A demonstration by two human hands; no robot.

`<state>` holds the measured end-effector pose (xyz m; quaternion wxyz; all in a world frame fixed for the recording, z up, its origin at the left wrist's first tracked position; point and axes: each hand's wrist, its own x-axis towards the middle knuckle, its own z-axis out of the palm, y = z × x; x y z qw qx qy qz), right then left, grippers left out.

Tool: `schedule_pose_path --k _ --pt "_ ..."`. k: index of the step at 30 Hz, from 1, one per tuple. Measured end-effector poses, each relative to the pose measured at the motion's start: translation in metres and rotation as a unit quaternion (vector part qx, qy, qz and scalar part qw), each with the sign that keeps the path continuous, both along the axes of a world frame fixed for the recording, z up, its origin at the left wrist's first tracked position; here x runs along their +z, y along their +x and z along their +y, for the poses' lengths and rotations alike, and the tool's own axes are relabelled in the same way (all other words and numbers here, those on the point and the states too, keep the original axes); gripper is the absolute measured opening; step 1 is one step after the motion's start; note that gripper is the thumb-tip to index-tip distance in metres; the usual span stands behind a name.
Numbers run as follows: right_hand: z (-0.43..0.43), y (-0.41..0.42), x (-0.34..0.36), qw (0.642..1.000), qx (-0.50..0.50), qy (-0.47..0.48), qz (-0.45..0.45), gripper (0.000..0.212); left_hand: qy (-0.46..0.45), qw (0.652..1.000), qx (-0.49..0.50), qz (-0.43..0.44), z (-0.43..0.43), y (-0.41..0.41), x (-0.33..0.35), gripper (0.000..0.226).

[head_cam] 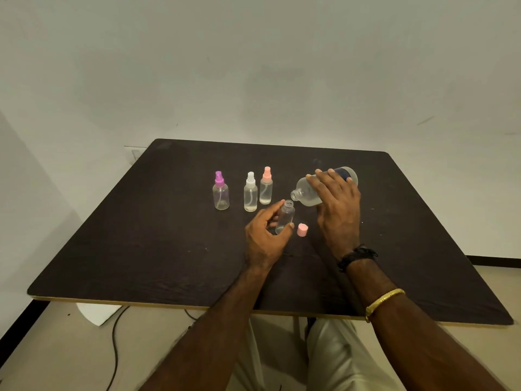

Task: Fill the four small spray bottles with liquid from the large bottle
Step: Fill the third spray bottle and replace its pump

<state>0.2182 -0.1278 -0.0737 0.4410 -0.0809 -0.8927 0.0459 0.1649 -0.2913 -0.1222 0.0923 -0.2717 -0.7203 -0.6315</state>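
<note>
My right hand (337,206) grips the large frosted bottle (308,193), tipped on its side with its open mouth pointing left, just above and right of an uncapped small bottle (285,217). My left hand (265,235) holds that small clear bottle, which leans slightly right on the table. A pink spray cap (302,230) lies on the table beside it. Three capped spray bottles stand behind: purple-topped (220,191), white-topped (250,193) and pink-topped (266,186).
The dark wooden table (169,249) has its front edge close to my lap and a white wall behind. A cable and a white object lie on the floor at the lower left.
</note>
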Motion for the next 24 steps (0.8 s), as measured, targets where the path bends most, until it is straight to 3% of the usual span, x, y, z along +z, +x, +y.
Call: schedule_pose_path --k 24 --pt "0.0021 0.0021 0.0077 0.999 -0.006 0.035 -0.004 0.068 -0.011 1.000 0.004 0.006 0.0007 -0.0007 -0.0012 0.058"
